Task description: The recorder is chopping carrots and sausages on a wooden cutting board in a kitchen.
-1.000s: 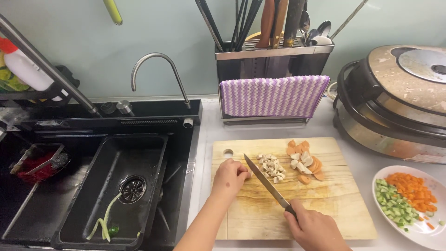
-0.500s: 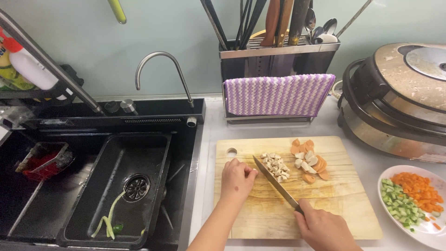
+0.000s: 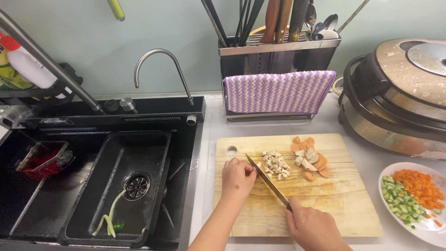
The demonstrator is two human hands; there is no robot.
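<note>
Two hands work over a wooden board [image 3: 325,204] beside a black sink [image 3: 116,186]: the right hand [image 3: 316,230] has its fingers wrapped tight around the handle of a knife [image 3: 267,180], whose blade slants up and left across the board. The left hand [image 3: 237,179] rests on the board with fingers curled under, knuckles just beside the blade; whether it holds anything cannot be told. Pale dice [image 3: 275,165] lie right of the blade, orange slices [image 3: 311,158] next to them, and a plate [image 3: 436,232] of chopped vegetables sits at far right.
</note>
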